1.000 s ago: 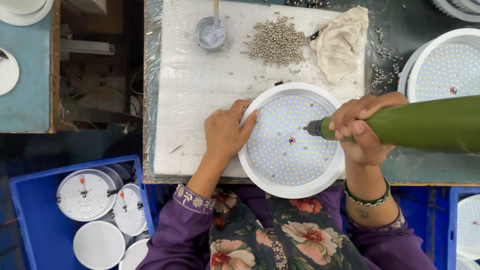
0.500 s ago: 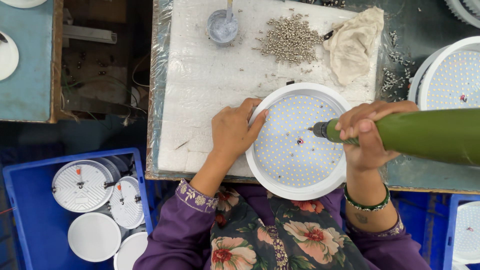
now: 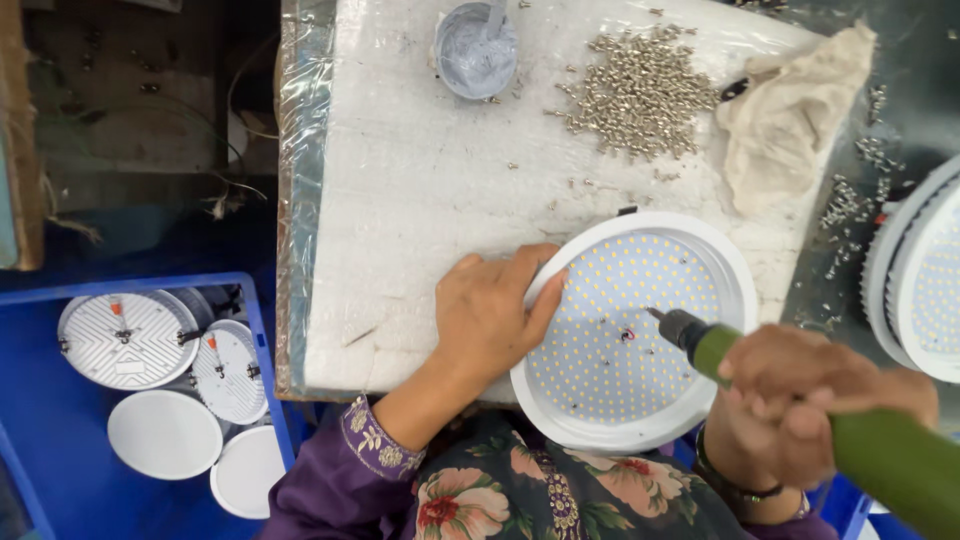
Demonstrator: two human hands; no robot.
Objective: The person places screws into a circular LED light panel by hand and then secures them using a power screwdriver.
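My left hand steadies the round LED panel overhanging the worktop edge; my right hand clamps the green electric screwdriver.

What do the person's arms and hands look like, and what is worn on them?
Both hands are bare, without gloves. The left hand comes out of a purple sleeve whose cuff has a patterned trim. The right hand has a dark beaded bracelet at the wrist. Between the arms shows a dark garment with pink and red flowers.
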